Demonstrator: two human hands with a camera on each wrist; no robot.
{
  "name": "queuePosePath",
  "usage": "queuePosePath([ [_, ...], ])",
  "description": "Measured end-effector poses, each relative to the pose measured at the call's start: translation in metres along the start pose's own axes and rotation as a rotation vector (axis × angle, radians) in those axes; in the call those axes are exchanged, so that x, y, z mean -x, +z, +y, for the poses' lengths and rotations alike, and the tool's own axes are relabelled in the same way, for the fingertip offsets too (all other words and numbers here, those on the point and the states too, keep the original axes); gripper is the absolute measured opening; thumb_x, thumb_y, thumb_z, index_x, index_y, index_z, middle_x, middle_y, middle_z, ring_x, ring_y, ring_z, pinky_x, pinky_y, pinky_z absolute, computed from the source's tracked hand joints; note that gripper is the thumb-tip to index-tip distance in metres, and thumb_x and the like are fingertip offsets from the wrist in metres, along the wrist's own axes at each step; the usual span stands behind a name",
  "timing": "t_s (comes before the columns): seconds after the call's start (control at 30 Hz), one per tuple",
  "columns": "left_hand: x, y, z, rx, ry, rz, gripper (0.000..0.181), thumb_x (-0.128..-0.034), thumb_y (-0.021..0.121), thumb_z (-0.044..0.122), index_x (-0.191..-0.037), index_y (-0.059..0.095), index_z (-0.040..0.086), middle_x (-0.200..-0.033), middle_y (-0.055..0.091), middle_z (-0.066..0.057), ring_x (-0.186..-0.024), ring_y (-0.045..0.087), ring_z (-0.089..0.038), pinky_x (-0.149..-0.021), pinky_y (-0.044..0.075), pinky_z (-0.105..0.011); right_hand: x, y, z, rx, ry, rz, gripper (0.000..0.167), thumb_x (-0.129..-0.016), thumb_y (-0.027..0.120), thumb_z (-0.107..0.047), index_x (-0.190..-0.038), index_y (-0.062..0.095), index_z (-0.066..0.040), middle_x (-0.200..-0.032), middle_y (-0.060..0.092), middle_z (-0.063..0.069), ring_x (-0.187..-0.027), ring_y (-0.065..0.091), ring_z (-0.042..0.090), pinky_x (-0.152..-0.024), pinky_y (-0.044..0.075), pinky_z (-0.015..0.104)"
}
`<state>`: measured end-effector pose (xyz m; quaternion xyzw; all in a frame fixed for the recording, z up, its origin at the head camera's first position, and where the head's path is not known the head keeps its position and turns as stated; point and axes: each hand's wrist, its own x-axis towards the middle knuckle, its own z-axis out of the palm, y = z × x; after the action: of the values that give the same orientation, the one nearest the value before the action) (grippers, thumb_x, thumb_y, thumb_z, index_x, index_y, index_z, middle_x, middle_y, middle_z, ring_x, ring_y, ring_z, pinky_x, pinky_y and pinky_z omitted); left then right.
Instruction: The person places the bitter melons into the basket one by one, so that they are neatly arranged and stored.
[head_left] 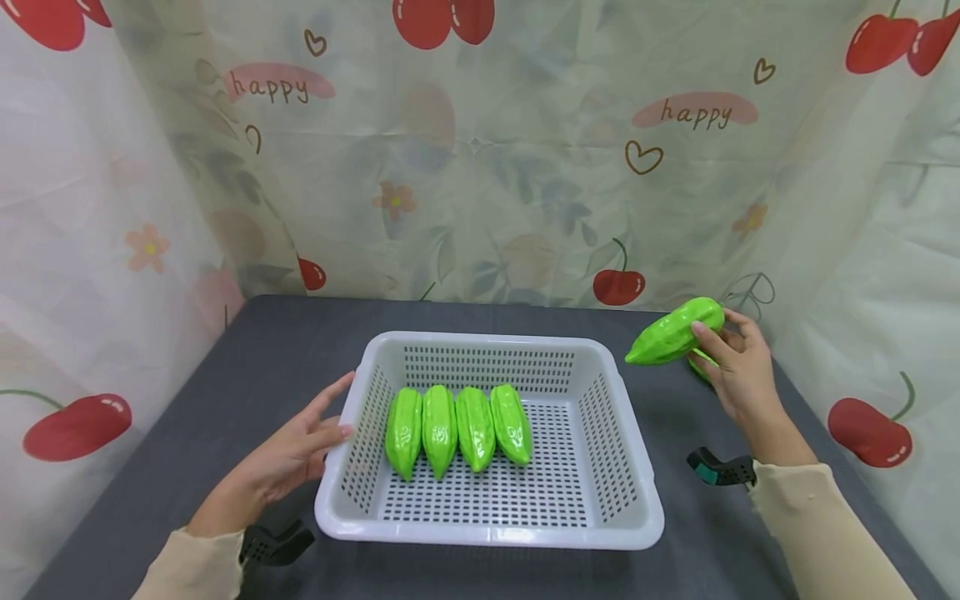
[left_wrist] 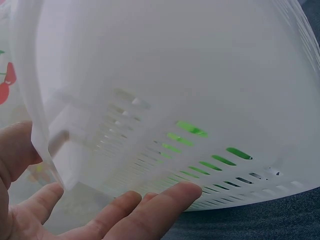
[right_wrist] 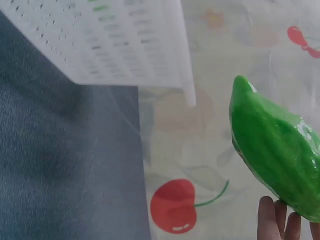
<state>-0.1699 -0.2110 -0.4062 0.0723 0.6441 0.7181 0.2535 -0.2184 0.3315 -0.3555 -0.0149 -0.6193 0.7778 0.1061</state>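
My right hand (head_left: pixel 742 375) holds a glossy, bumpy green bitter melon (head_left: pixel 675 332) above the table, to the right of a white plastic basket (head_left: pixel 487 540). Its pointed end faces left in the head view; the right wrist view shows fingertips (right_wrist: pixel 270 220) under the bitter melon (right_wrist: pixel 275 145). Partly hidden behind that hand is another green piece (head_left: pixel 702 367). Several similar bitter melons (head_left: pixel 438 429) lie side by side in the basket's left half. At the basket's left side, my left hand (head_left: pixel 288 454) grips the rim, thumb over it and fingers along the outer wall (left_wrist: pixel 165 65).
A dark grey table (head_left: pixel 300 354) lies under the basket. Cloth curtains (head_left: pixel 480 167) with cherries and the word "happy" enclose the back and sides. Both wrists carry a black strap, one of them a band (head_left: pixel 723 468) beside the right sleeve.
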Motion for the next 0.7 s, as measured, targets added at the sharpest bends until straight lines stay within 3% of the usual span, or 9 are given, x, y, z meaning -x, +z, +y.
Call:
queuePosePath([
  [0.2,0.0,0.0,-0.001,-0.004,0.004,0.002,0.084,-0.0966,0.056,0.009,-0.154,0.001,0.037,-0.153,0.024,-0.03,-0.116,0.06,-0.039,-0.087,0.05,-0.063,0.004,0.007,-0.001,-0.059,-0.046,-0.075,0.056,-0.094,0.061,-0.011,-0.141,0.033,-0.021,-0.118,0.045,0.003,-0.098,0.063,0.008,-0.075,0.058,0.023],
  [0.5,0.001,0.001,-0.001,-0.005,0.005,0.009,0.085,-0.0966,0.056,0.009,-0.154,0.001,0.037,-0.154,0.024,-0.029,-0.117,0.059,-0.04,-0.088,0.049,-0.063,0.008,0.016,0.001,-0.097,-0.059,-0.141,0.052,-0.095,0.058,-0.008,-0.139,0.037,-0.024,-0.118,0.046,0.006,-0.099,0.065,0.01,-0.076,0.058,0.025],
  [0.7,0.001,0.0,-0.001,-0.001,0.006,0.006,0.084,-0.097,0.055,0.009,-0.154,0.0,0.037,-0.154,0.025,-0.028,-0.117,0.059,-0.039,-0.088,0.049,-0.063,0.01,0.021,0.004,-0.088,-0.072,-0.24,0.053,-0.098,0.051,-0.004,-0.143,0.031,-0.022,-0.117,0.051,0.005,-0.098,0.068,0.011,-0.076,0.059,0.028],
])
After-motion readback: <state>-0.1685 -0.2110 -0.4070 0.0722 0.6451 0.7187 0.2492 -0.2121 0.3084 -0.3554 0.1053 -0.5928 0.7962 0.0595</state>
